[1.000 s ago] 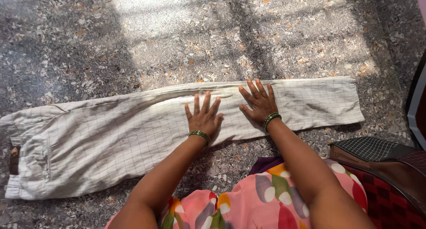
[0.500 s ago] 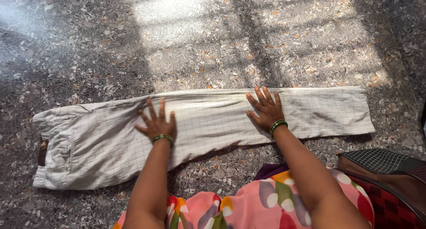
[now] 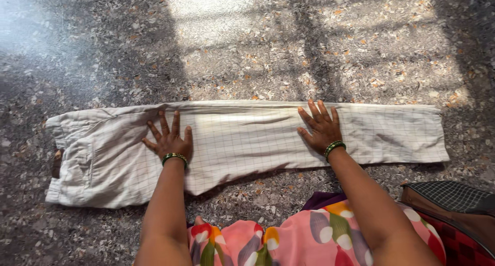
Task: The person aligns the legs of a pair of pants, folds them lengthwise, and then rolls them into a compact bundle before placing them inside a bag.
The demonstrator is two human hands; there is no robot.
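White checked trousers (image 3: pixel 242 142), folded lengthwise into a long soft band, lie flat across the speckled stone floor (image 3: pixel 258 44). The left hand (image 3: pixel 169 138) presses on them with fingers spread wide towards 12 o'clock; the right hand (image 3: pixel 322 127), equally splayed, lies flat at its 3 o'clock, well apart. Both wrists wear green bangles (image 3: pixel 175 157).

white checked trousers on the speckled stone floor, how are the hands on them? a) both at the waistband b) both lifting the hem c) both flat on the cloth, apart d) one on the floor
c: the left hand and right hand lie flat, fingers spread, on the white checked trousers, well apart.
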